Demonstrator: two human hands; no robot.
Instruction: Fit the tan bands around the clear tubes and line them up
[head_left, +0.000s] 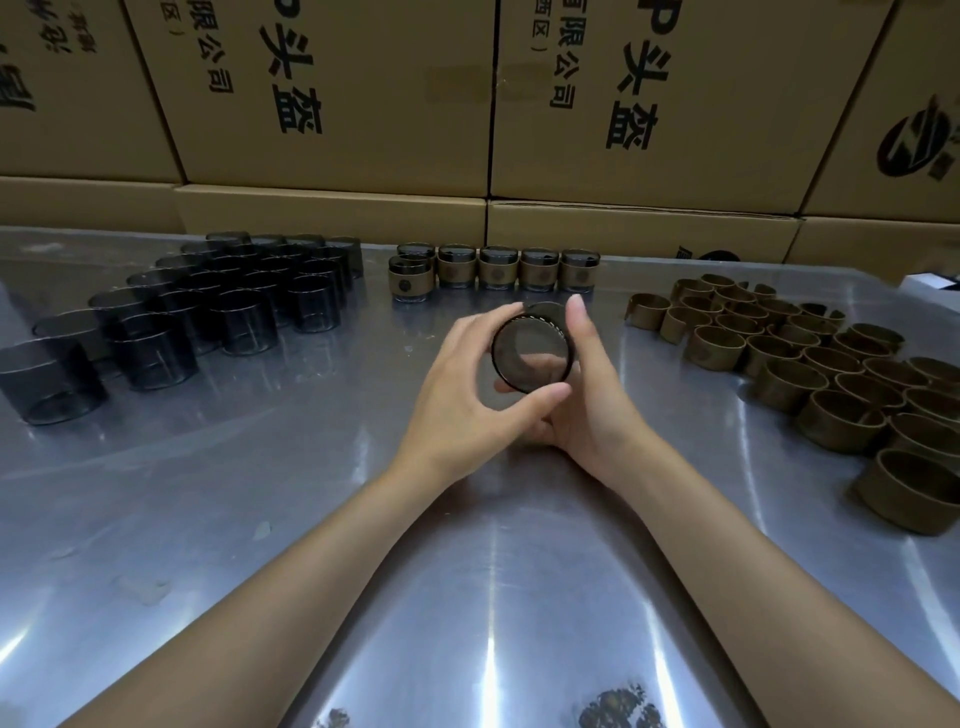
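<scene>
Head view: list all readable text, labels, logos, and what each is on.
"头盔": large black print on the middle cardboard box.
"头盔": the same print on the box to its right.
"限公司": smaller print on both boxes, cut off at the top.
Round black logo on the far-right box: no legible words.
Round emblems on the banded tubes: too small to read.
Far-left box print: cropped, unreadable.

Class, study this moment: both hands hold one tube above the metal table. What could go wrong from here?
1. The tube is held off the table by the left hand and right hand; a slip could drop it on hard metal.
2. Setting it down carelessly might knock the finished row just behind.
3. An elbow swing could scatter the loose bands or bare tubes.
</scene>
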